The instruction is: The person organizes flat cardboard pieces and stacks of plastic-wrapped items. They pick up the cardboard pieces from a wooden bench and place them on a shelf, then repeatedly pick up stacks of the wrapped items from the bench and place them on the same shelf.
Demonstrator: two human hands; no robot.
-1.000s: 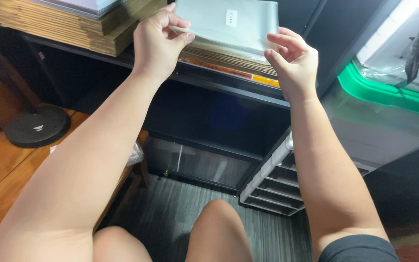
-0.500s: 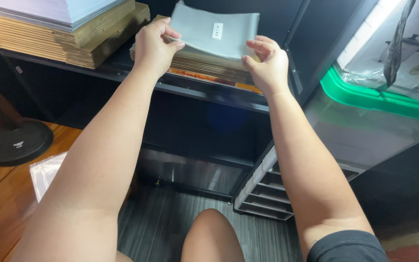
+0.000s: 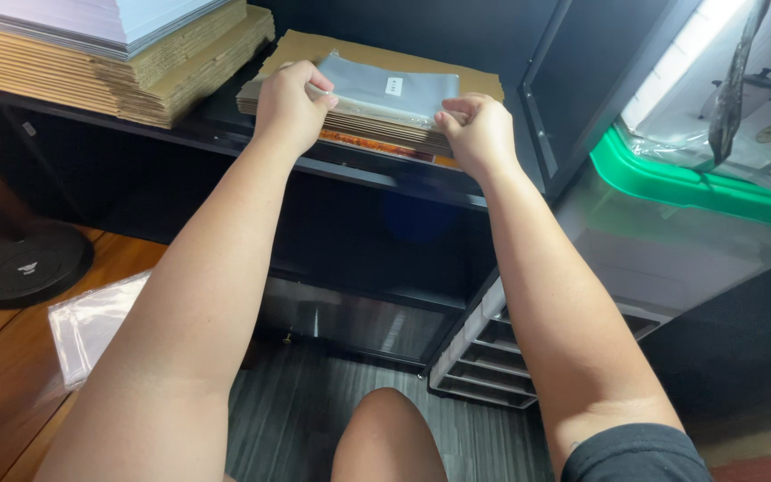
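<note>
A flat grey plastic sleeve (image 3: 392, 89) with a small white label lies on top of a stack of brown cardboard sheets (image 3: 377, 125) on a black shelf (image 3: 385, 174). My left hand (image 3: 289, 105) pinches the sleeve's near left corner. At the near right corner my right hand (image 3: 477, 130) grips the same sleeve, fingers curled over its edge. Both arms reach forward from the bottom of the view.
A tall pile of cardboard and white sheets (image 3: 109, 45) stands at the back left. A clear bin with a green rim (image 3: 698, 192) is at the right, small grey drawers (image 3: 493, 357) below it. A clear plastic bag (image 3: 91, 321) and a black round base (image 3: 24, 266) lie on the wooden floor.
Both hands have lowered the grey sleeve from a raised, tilted hold down flat onto the cardboard stack. The camera view has tipped upward.
</note>
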